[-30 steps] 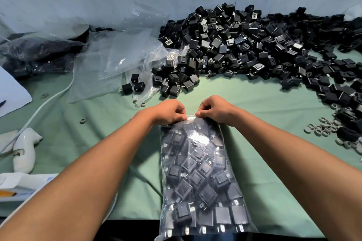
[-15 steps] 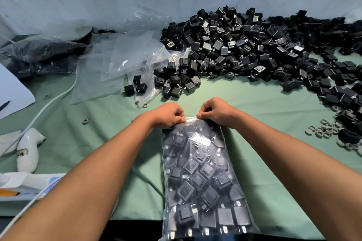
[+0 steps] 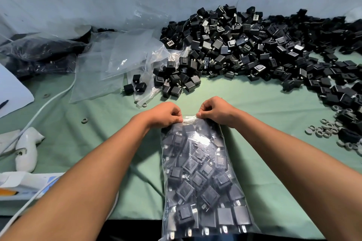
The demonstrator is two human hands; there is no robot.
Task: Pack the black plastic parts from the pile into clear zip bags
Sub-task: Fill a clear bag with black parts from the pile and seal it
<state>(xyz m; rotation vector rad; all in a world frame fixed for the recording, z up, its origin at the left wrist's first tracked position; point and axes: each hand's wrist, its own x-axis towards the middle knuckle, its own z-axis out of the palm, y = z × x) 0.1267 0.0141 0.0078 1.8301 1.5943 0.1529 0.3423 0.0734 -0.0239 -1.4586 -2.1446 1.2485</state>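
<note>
A clear zip bag [image 3: 203,178] stuffed with black plastic parts lies on the green table cover, its bottom hanging past the near edge. My left hand [image 3: 166,112] pinches the left end of the bag's top strip. My right hand [image 3: 217,110] pinches the right end, a short gap from the left hand. A big pile of black plastic parts [image 3: 254,45] spreads across the back and right of the table. A smaller heap [image 3: 178,78] lies just beyond my hands.
Empty clear bags [image 3: 117,60] lie at the back left, beside filled bags [image 3: 39,53]. A white tool [image 3: 25,148] with a cable and a white box [image 3: 25,184] sit at the left. Grey rings [image 3: 323,129] are scattered at the right. A grey wall stands behind.
Both hands keep pinching the bag's top strip; they have barely shifted, moving slightly apart along it. The bag stays in place.
</note>
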